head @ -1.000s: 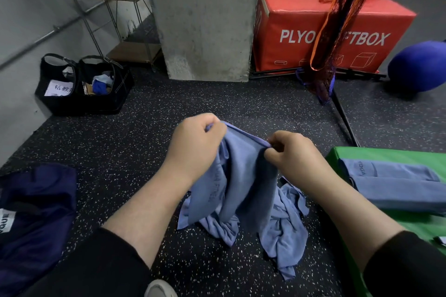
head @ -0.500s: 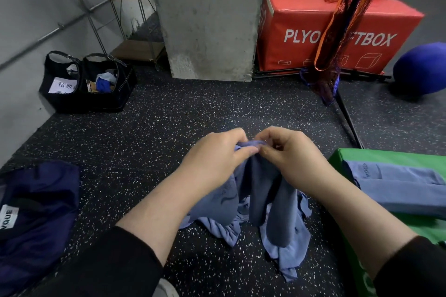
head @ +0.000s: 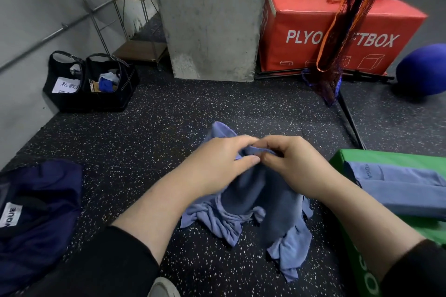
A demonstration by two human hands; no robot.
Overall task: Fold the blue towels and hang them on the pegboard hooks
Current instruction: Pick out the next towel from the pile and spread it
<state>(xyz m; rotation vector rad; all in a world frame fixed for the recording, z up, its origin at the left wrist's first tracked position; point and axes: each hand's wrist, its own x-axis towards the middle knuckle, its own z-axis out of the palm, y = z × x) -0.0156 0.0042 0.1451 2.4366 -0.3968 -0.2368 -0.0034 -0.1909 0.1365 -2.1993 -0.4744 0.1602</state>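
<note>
The crumpled blue cloth towel [head: 253, 202] is pinched along its top edge by both hands, left hand [head: 217, 166] and right hand [head: 289, 164], fingers clamped together on the fabric. Its lower part trails on the speckled black rubber floor [head: 169, 123]. Right, two folded blue towels [head: 398, 188] lie on a green box [head: 350, 236].

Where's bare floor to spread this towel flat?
Widest bare floor lies ahead, between the black bags, the concrete pillar and both hands. Crowded: green box with folded towels on the right, navy bag on the left.
</note>
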